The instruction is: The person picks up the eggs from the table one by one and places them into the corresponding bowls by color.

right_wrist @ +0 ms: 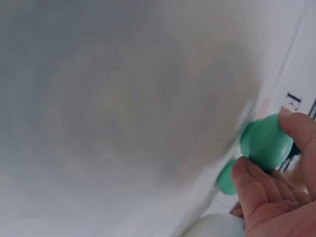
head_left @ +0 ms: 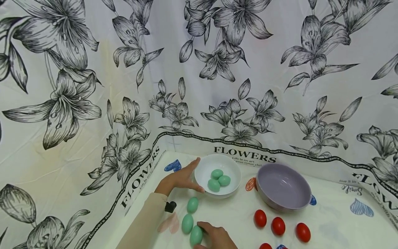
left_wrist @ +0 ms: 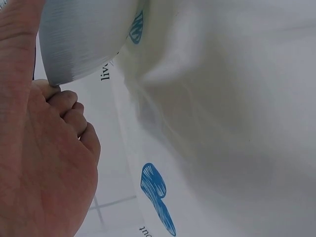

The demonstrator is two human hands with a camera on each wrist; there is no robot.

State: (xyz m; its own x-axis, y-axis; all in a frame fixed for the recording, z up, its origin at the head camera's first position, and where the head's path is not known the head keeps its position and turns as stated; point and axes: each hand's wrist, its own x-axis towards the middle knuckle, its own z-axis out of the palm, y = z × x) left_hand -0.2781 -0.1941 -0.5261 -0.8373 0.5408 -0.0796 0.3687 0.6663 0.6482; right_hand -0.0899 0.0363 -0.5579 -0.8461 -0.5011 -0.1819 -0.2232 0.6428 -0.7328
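My left hand [head_left: 180, 178] grips the left side of a white bowl [head_left: 234, 174], thumb and fingers spread along its wall. Several green eggs [head_left: 217, 173] lie inside that bowl. In the left wrist view, fingertips [left_wrist: 63, 101] meet the bowl's lower edge. Below the bowl, my right hand [head_left: 218, 237] pinches a green egg [head_left: 196, 237] between thumb and fingers; the right wrist view shows this green egg [right_wrist: 266, 143] in the grasp. Two more green eggs, one in the middle [head_left: 187, 223] and one nearer the bowl [head_left: 192, 204], form a line on the cloth.
A purple bowl [head_left: 283, 186] stands right of the white one. Several red eggs [head_left: 278, 226] lie in front of it, some cut off by the lower frame edge. A flower-printed cloth [head_left: 174, 145] covers the table and hangs behind as a backdrop.
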